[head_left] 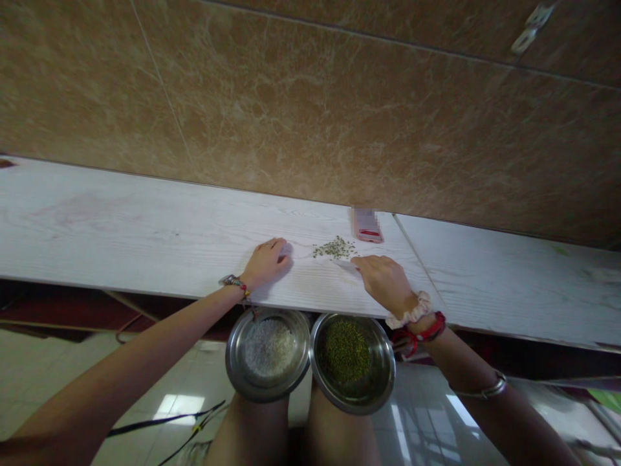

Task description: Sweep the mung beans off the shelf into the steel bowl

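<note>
My left hand [264,264] rests on the white wood-grain table [145,226], thumb apart from the fingers, with nothing visible in it. To its right lies a small scatter of green mung beans [336,247]. My right hand [383,279] is closed at the near right side of these beans. Between its fingertips is a thin whitish piece like a card [343,264], its low edge close to the beans. Two steel bowls sit side by side over my knees: the left bowl [233,372] contains white grains [269,347], the right bowl [383,382] green mung beans [347,351].
A phone in a pink case [367,226] lies behind the loose beans, near the brown marbled wall [291,110]. The table's front edge runs just above the bowls. A seam [420,259] crosses the tabletop on the right. Dark straps [165,421] hang at lower left.
</note>
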`<state>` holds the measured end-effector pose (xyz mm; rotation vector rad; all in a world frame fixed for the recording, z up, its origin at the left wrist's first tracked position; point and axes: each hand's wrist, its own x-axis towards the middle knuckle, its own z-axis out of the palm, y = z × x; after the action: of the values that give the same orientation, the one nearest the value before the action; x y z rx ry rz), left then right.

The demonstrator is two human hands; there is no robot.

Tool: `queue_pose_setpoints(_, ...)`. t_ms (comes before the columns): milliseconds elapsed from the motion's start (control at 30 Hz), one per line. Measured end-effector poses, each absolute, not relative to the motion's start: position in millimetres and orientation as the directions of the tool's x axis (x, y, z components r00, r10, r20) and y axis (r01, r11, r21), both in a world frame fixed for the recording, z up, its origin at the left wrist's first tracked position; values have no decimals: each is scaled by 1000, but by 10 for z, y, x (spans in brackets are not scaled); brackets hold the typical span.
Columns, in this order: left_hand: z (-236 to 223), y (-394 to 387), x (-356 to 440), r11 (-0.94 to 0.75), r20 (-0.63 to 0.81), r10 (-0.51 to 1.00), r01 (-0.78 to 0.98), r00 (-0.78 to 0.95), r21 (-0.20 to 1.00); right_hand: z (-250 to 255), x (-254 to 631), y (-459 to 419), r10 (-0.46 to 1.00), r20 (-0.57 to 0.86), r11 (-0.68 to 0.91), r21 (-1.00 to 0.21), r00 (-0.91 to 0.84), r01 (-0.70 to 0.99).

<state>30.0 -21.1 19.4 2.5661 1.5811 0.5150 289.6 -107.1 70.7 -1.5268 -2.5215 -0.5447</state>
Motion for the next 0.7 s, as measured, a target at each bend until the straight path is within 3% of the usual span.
queue_pose_setpoints(333,199,-210,301,-453,232,887,847,398,277,734,2862,-1094,792,333,468,208,-512,859)
queue_pose_setpoints(700,162,-180,288,-446,247,890,843,383,301,783,2686,-1000,842,288,405,224,-457,887)
